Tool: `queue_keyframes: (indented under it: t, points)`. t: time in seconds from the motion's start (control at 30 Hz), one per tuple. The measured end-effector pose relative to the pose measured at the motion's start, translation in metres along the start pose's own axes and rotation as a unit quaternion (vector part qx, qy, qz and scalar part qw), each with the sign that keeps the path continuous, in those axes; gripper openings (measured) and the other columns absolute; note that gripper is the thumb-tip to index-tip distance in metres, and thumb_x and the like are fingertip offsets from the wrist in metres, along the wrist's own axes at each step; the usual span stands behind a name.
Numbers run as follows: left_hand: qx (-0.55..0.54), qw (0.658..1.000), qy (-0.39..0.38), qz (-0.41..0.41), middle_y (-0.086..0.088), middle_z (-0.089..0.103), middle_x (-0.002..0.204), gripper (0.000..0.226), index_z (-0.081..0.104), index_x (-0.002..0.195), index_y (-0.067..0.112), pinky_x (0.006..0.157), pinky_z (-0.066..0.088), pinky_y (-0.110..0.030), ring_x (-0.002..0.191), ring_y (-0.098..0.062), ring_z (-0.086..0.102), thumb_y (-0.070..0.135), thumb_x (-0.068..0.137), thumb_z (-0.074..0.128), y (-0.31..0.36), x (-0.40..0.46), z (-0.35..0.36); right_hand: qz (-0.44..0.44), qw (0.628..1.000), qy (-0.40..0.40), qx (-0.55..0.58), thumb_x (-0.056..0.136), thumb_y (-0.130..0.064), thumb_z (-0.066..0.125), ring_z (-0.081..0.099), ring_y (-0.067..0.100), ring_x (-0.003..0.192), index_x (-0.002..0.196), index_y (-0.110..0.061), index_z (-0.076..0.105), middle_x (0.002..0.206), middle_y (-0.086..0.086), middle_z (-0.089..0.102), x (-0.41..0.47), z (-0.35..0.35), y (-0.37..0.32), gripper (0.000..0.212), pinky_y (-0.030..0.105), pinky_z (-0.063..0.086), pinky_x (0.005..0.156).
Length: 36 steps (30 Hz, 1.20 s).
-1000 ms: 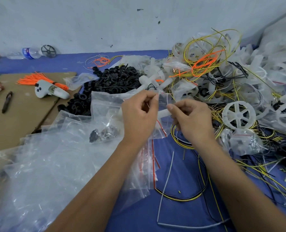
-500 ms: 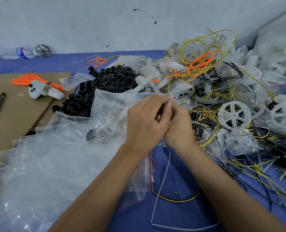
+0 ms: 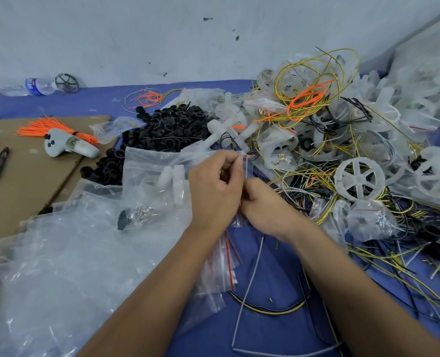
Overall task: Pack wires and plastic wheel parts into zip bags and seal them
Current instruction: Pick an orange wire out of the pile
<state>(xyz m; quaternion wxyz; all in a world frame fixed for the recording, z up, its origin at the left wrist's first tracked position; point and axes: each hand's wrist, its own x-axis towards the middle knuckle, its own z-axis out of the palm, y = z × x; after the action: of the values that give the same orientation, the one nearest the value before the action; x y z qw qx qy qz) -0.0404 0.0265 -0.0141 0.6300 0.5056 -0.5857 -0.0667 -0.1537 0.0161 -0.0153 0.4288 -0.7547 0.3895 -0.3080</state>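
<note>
A clear zip bag (image 3: pixel 159 181) holding white plastic parts and small metal pieces hangs in front of me over the blue table. My left hand (image 3: pixel 215 191) pinches the bag's red-striped zip edge near its top right corner. Just below and to the right, my right hand (image 3: pixel 265 207) grips the same edge, fingers curled and partly hidden behind the left hand. A white spoked plastic wheel (image 3: pixel 359 179) lies to the right on a tangle of yellow, black and orange wires (image 3: pixel 314 99).
A heap of empty zip bags (image 3: pixel 59 266) covers the near left. Black rings (image 3: pixel 167 130) are piled behind the bag. A brown cardboard sheet (image 3: pixel 20 181) carries a white controller (image 3: pixel 67 146), orange ties and a pen. Loose wires (image 3: pixel 270 309) lie on the blue cloth near me.
My hands, apart a second ago along the bag's top, came together. The left hand now sits higher at the zip corner and the right hand lower beside it.
</note>
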Motion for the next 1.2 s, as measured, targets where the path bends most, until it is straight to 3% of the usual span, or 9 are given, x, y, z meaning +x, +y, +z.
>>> queue_keyframes:
  t: [0.07,0.23,0.33,0.43,0.6,0.7,0.83,0.97,1.2]
  points:
    - [-0.005,0.999,-0.005,-0.039,0.012,0.068,0.069,0.015,0.068,0.081,0.024,0.061,0.051,-0.024,0.064,-0.007,0.064,0.017,0.093,0.067,-0.008,0.001,0.003,0.0,0.999,0.02,-0.028,0.084,0.012,0.044,0.066,0.025,0.072,0.09,-0.003,0.07,0.079,0.013,0.073,0.001,-0.002,0.003,0.03,0.042,0.052,0.067]
    - [-0.042,0.986,-0.054,-0.151,0.006,0.07,0.071,0.015,0.072,0.081,0.018,0.063,0.052,-0.028,0.064,-0.006,0.062,0.015,0.094,0.068,-0.029,0.007,0.008,-0.01,0.977,0.198,-0.08,0.089,-0.001,0.06,0.069,0.014,0.07,0.085,-0.011,0.076,0.074,-0.001,0.073,0.002,-0.013,0.0,0.019,0.043,0.057,0.071]
    - [-0.063,0.98,-0.081,-0.172,0.005,0.068,0.066,0.016,0.073,0.08,0.019,0.06,0.048,-0.025,0.061,-0.005,0.057,0.016,0.095,0.068,-0.033,0.008,0.01,-0.049,0.922,0.329,-0.201,0.09,-0.011,0.064,0.065,0.01,0.069,0.089,-0.017,0.076,0.079,-0.005,0.073,0.003,-0.036,-0.015,0.013,0.034,0.055,0.071]
    - [-0.069,0.976,-0.098,-0.18,0.008,0.064,0.063,0.017,0.072,0.079,0.019,0.059,0.045,-0.025,0.059,-0.006,0.054,0.017,0.095,0.069,-0.034,0.009,0.013,-0.103,0.874,0.375,-0.292,0.093,-0.017,0.057,0.065,0.018,0.072,0.094,-0.016,0.075,0.08,0.0,0.073,0.023,-0.077,-0.038,0.018,0.033,0.05,0.069]
    - [-0.097,0.973,-0.121,-0.17,0.001,0.059,0.062,0.019,0.071,0.078,0.015,0.056,0.042,-0.023,0.057,-0.007,0.049,0.016,0.097,0.069,-0.031,0.009,0.016,0.002,0.774,0.219,-0.594,0.087,-0.005,0.055,0.042,0.035,0.121,0.118,-0.016,0.069,0.112,0.011,0.064,0.087,-0.154,-0.062,0.037,0.039,0.047,0.08]
    - [-0.09,0.972,-0.133,-0.169,0.003,0.055,0.062,0.02,0.069,0.077,0.011,0.056,0.04,-0.023,0.058,-0.007,0.047,0.016,0.097,0.069,-0.031,0.008,0.018,0.093,0.733,0.108,-0.665,0.086,-0.003,0.055,0.029,0.038,0.135,0.131,-0.014,0.061,0.123,0.015,0.06,0.1,-0.165,-0.058,0.047,0.043,0.043,0.089]
    - [-0.091,0.972,-0.133,-0.173,-0.008,0.059,0.065,0.02,0.069,0.078,0.01,0.057,0.042,-0.026,0.06,-0.01,0.05,0.017,0.097,0.069,-0.032,0.008,0.018,0.106,0.764,0.129,-0.623,0.086,-0.006,0.065,0.053,0.035,0.118,0.12,-0.012,0.068,0.112,0.018,0.063,0.099,-0.17,-0.05,0.034,0.035,0.045,0.073]
    - [-0.093,0.972,-0.132,-0.172,-0.015,0.059,0.067,0.019,0.07,0.079,0.008,0.057,0.042,-0.027,0.06,-0.01,0.049,0.016,0.097,0.07,-0.03,0.008,0.017,0.065,0.806,0.134,-0.573,0.079,-0.005,0.071,0.064,0.036,0.098,0.098,-0.01,0.076,0.1,0.017,0.07,0.09,-0.179,-0.057,0.02,0.042,0.058,0.081]
    - [-0.09,0.973,-0.13,-0.171,0.004,0.057,0.063,0.02,0.07,0.077,0.013,0.056,0.04,-0.023,0.058,-0.007,0.048,0.016,0.097,0.069,-0.03,0.007,0.016,-0.018,0.87,0.232,-0.434,0.08,-0.023,0.081,0.065,0.018,0.084,0.092,-0.018,0.08,0.085,0.005,0.074,0.063,-0.19,-0.076,0.013,0.03,0.053,0.081]
